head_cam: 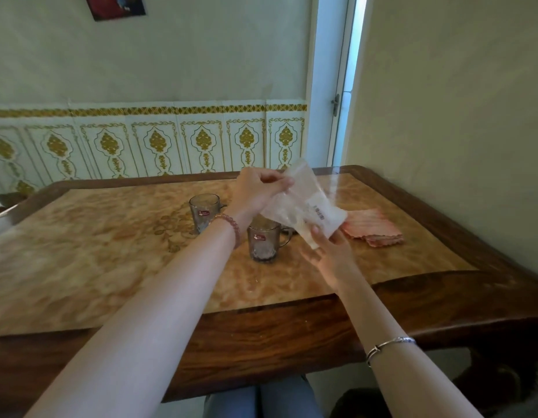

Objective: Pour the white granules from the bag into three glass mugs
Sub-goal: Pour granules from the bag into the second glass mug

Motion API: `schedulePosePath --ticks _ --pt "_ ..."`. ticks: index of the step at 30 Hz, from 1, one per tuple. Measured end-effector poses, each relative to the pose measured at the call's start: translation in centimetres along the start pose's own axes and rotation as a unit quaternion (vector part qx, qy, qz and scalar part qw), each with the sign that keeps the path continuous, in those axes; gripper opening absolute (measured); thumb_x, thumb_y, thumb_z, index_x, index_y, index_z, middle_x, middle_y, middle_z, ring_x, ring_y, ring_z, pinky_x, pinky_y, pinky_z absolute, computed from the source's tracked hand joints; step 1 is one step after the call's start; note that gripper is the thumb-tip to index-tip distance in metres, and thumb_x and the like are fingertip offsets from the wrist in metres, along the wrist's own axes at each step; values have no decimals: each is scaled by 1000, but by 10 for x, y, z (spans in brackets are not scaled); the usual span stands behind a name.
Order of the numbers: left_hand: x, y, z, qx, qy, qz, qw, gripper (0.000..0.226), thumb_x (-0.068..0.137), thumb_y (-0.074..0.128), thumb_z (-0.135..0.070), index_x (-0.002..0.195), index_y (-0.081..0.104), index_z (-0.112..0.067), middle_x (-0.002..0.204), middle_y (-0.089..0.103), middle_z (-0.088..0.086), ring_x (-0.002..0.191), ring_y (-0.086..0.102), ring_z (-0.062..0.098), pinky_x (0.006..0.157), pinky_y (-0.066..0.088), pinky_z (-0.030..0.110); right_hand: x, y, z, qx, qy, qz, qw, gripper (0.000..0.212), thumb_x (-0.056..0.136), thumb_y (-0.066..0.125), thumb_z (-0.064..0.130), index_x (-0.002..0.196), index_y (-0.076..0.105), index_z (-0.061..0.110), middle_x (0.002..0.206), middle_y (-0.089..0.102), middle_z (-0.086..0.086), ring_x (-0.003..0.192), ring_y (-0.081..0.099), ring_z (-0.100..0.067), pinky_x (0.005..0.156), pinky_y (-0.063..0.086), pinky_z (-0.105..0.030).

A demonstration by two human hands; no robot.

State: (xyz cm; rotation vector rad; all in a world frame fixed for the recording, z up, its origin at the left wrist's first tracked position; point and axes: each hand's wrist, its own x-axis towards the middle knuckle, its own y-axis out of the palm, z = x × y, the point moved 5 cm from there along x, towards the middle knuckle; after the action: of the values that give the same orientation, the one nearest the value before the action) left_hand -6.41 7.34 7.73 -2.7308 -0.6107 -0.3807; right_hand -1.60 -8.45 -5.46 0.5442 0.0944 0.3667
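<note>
I hold the clear plastic bag [304, 203] of white granules up over the table [111, 236] with both hands. My left hand [258, 188] pinches the bag's upper edge, fingers curled round the plastic near its top corner, so the bag slants down and to the right from that grip. My right hand [328, 251] sits under the lower end — fingers spread and lightly bent, the fingertips [315, 230] pressing up against the bottom edge where the granules have gathered. A barcode label shows on the bag's right side.

The bag's low end hangs just above the nearer glass mug [263, 244], which stands on the table with its handle to the right and a red sticker on its front. A second glass mug [204, 211] stands behind and to the left — partly hidden by my left wrist and its beaded bracelet [230, 226]. Whether a third mug stands behind the bag, I cannot tell. A folded pink cloth [371, 227] lies on the table right of the bag.
</note>
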Motion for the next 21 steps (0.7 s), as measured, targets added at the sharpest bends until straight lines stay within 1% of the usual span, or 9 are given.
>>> schedulePosePath --ticks 3,5,7,10,12,14,15,17,21 --pt "1 -10 12 -55 -17 -1 998 23 76 78 -24 92 75 -9 89 73 0 79 68 12 67 56 19 13 8 7 30 -29 20 999 98 49 94 33 136 51 20 129 64 -7 116 63 -27 90 55 -43" --pt "4 -15 19 -82 -19 -16 996 22 76 78 -25 91 75 -9 90 74 1 80 68 12 71 58 21 22 14 12 40 -46 37 997 103 49 95 32 139 48 14 129 64 -9 117 62 -28 94 54 -41" --pt "8 -18 27 -98 -23 -29 994 21 76 78 -24 90 75 -9 90 74 2 82 68 11 76 57 24 31 18 16 46 -61 29 997 104 48 95 34 138 48 7 127 65 -10 117 62 -28 95 54 -38" --pt "15 -19 36 -122 -19 -37 992 22 78 76 -21 92 74 -3 88 74 3 78 67 6 74 56 21 45 21 20 84 -65 20 994 112 44 97 36 139 46 3 133 61 -12 119 61 -25 102 49 -40" --pt "18 -18 43 -146 -12 -44 988 23 80 75 -19 93 73 0 86 73 4 74 67 2 69 53 16 50 26 23 108 -67 26 992 118 40 98 34 140 44 3 131 61 -10 115 63 -22 95 54 -32" --pt "21 -17 52 -166 -9 -55 985 21 82 73 -16 93 73 1 84 73 5 74 67 2 68 50 13 56 30 24 120 -74 34 990 116 38 98 34 138 46 5 122 65 -8 108 66 -19 87 56 -28" --pt "22 -16 57 -177 -12 -59 982 20 82 72 -15 94 73 2 84 73 4 75 67 2 68 50 12 58 32 25 122 -77 39 989 114 39 98 34 137 46 6 122 64 -9 109 66 -20 89 56 -30" --pt "21 -16 68 -194 -23 -67 978 17 83 72 -14 94 73 0 81 73 2 78 67 5 70 51 13 63 37 25 129 -84 62 986 114 46 96 31 142 41 2 131 59 -15 117 61 -26 100 51 -38" --pt "17 -15 88 -229 -42 -77 969 8 82 72 -15 85 75 -8 78 74 -2 80 68 6 73 52 16 73 41 24 136 -89 113 980 110 54 93 24 145 36 -1 134 54 -17 123 56 -29 104 47 -45"
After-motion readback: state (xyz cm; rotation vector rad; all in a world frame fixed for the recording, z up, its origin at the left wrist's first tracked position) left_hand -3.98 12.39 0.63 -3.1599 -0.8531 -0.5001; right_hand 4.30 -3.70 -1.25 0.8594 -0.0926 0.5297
